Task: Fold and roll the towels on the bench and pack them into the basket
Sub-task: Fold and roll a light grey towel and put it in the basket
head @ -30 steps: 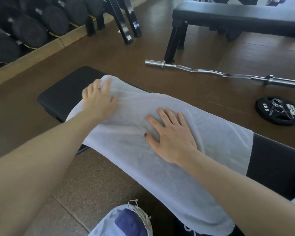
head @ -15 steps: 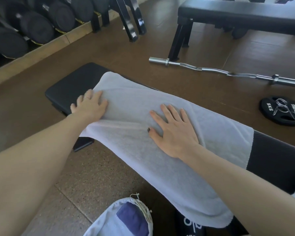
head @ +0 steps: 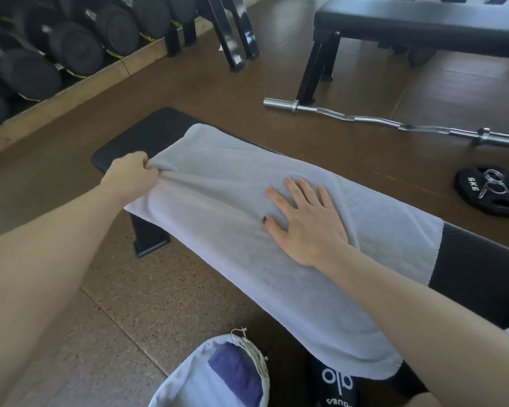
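Observation:
A pale grey towel (head: 218, 236) lies spread lengthwise along the black padded bench (head: 135, 139), its near edge hanging over the bench's side. My left hand (head: 130, 174) grips the towel's left end, bunching the cloth into creases. My right hand (head: 303, 218) lies flat on the middle of the towel with its fingers spread. At the bottom edge stands the basket (head: 188, 386), lined with white cloth, with a dark blue towel (head: 235, 374) inside.
A curl bar (head: 394, 124) and a 5 kg plate (head: 491, 189) lie on the brown floor beyond the bench. A second black bench (head: 423, 22) stands at the back right. Dumbbells (head: 71, 45) fill a rack at the upper left.
My left hand slid down the towel's left end to its near corner and closed on the cloth. My right hand stayed flat on the middle.

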The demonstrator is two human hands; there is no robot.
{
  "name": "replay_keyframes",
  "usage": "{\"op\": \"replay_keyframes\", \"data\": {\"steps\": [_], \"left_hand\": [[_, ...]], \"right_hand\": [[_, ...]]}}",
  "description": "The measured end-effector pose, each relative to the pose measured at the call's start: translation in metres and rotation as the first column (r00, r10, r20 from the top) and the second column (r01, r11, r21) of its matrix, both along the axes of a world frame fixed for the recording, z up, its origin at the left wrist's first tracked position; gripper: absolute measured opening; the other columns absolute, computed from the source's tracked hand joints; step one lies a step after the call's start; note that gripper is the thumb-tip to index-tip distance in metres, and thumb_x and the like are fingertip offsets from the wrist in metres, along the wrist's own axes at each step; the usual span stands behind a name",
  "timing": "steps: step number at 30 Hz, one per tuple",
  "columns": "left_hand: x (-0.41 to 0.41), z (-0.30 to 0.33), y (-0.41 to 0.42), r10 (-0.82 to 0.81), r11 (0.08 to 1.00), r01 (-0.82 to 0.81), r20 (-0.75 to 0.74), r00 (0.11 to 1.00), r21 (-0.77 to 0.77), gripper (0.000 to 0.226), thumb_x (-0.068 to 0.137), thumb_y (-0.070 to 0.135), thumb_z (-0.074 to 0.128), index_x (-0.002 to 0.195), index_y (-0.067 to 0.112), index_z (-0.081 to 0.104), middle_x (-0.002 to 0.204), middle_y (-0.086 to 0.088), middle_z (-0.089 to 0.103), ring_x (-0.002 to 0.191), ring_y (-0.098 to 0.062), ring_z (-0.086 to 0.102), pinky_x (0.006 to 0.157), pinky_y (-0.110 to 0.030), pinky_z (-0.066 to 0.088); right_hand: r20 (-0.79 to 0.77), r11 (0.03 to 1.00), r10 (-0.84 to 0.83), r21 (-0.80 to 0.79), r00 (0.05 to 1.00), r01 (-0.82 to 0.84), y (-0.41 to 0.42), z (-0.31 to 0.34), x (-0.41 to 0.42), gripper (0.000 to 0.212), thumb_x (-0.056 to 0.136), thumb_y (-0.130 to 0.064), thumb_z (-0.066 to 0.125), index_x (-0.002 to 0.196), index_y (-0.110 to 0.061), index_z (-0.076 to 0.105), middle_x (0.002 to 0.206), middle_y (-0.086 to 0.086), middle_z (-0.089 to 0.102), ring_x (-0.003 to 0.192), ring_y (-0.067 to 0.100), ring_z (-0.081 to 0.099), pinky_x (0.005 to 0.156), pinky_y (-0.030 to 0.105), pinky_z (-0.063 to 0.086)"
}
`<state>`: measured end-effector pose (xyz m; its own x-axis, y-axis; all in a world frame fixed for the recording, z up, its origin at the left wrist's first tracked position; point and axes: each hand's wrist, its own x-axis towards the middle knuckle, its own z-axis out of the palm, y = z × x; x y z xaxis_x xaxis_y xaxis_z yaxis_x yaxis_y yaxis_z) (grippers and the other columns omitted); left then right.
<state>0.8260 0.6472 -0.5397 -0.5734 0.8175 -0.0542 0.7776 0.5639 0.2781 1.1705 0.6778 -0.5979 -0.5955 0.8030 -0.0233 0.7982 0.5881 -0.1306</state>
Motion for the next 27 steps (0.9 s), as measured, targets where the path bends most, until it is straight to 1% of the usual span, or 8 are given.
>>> {"op": "replay_keyframes", "data": {"steps": [4,8,10,12,15,17,22,27], "left_hand": [[0.007,0.009,0.014,-0.084,0.985,0.092,-0.059,0.995,0.147,0.020,0.092,0.017,0.052,0.077,0.011,0.040,0.075,-0.007,0.047,0.075,-0.028,0.044,0.057,-0.037,0.031],[-0.005,0.007,0.012,-0.100,0.994,0.094,-0.097,0.990,-0.060,0.019,0.082,0.016,0.063,0.078,0.011,0.045,0.084,-0.006,0.054,0.072,-0.022,0.045,0.058,-0.034,0.035],[-0.011,0.003,0.006,-0.045,0.975,0.001,-0.197,0.979,-0.220,0.025,0.083,0.027,0.066,0.100,0.011,0.057,0.112,-0.012,0.055,0.093,-0.030,0.054,0.072,-0.038,0.045],[-0.015,-0.004,0.001,0.030,0.925,-0.146,-0.317,0.948,-0.350,0.060,0.089,0.046,0.061,0.133,0.006,0.049,0.144,-0.018,0.038,0.125,-0.039,0.043,0.099,-0.048,0.041],[-0.003,-0.011,-0.002,0.093,0.926,-0.232,-0.417,0.904,-0.298,0.068,0.094,0.044,0.052,0.146,0.004,0.034,0.158,-0.018,0.020,0.140,-0.039,0.024,0.117,-0.052,0.020],[0.020,-0.013,0.001,0.037,0.971,-0.138,-0.448,0.893,-0.196,0.066,0.095,0.034,0.050,0.150,0.007,0.027,0.159,-0.018,0.017,0.145,-0.038,0.019,0.120,-0.054,0.013],[0.118,-0.027,0.012,-0.398,0.917,0.371,-0.250,0.883,-0.149,0.058,0.104,0.043,0.026,0.159,0.030,0.013,0.169,-0.006,0.004,0.154,-0.027,0.002,0.123,-0.049,0.001],[0.136,-0.046,0.018,-0.401,0.892,0.379,-0.046,0.915,-0.245,0.060,0.100,0.065,0.013,0.156,0.051,-0.001,0.168,0.008,-0.012,0.155,-0.019,-0.011,0.123,-0.048,-0.004]], "right_hand": [[-0.008,1.000,0.001,0.017,1.000,-0.001,0.000,-0.001,-0.001,0.066,0.096,-0.066,0.009,0.158,-0.041,0.007,0.168,0.000,0.000,0.154,0.021,-0.004,0.124,0.049,0.001],[-0.007,1.000,-0.006,0.007,1.000,0.006,0.000,-0.001,0.000,0.065,0.097,-0.065,0.010,0.158,-0.041,0.006,0.168,0.000,-0.002,0.154,0.021,-0.006,0.124,0.048,0.000],[-0.011,1.000,-0.003,0.007,1.000,0.003,0.000,-0.001,0.001,0.065,0.098,-0.065,0.010,0.158,-0.041,0.005,0.168,-0.001,-0.002,0.154,0.021,-0.006,0.124,0.048,0.000],[-0.018,1.000,-0.001,0.013,1.000,0.002,0.000,-0.001,0.001,0.065,0.098,-0.065,0.010,0.158,-0.041,0.007,0.168,0.000,-0.001,0.155,0.021,-0.005,0.124,0.048,0.000],[-0.012,1.000,-0.001,0.013,1.000,0.002,-0.001,-0.001,0.000,0.065,0.097,-0.065,0.010,0.158,-0.041,0.007,0.168,0.000,-0.001,0.155,0.021,-0.004,0.124,0.048,0.000],[-0.006,1.000,0.000,0.015,1.000,0.000,-0.001,-0.001,0.000,0.066,0.097,-0.065,0.009,0.158,-0.041,0.006,0.169,0.000,-0.001,0.155,0.021,-0.004,0.124,0.048,0.000],[0.000,1.000,-0.001,0.000,1.000,0.001,0.000,0.000,0.000,0.066,0.098,-0.064,0.011,0.159,-0.040,0.007,0.169,0.000,-0.001,0.154,0.021,-0.006,0.124,0.048,-0.001],[-0.011,0.999,0.000,-0.039,1.000,0.000,0.002,0.001,0.001,0.065,0.098,-0.064,0.013,0.159,-0.042,0.004,0.169,-0.002,-0.005,0.154,0.018,-0.008,0.124,0.047,-0.004]]}}
